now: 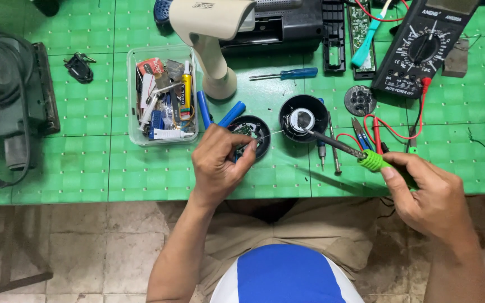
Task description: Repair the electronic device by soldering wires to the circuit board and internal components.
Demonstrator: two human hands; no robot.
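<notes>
My left hand (220, 163) pinches a thin solder wire (271, 133) over a small round black part with a circuit board (252, 133). My right hand (430, 196) grips a soldering iron (346, 150) by its green collar and black handle. Its metal tip rests inside a round black speaker-like part (304, 118), where the wire's end also reaches. Both parts lie on the green table (141, 174).
A clear plastic box (163, 95) of small tools and tubes stands to the left. A black multimeter (422, 47) with red leads, a blue screwdriver (284, 74), a beige hot-air gun (211, 33), blue cylinders (232, 113) and tweezers (326, 148) lie around. A grey power tool (7, 106) sits far left.
</notes>
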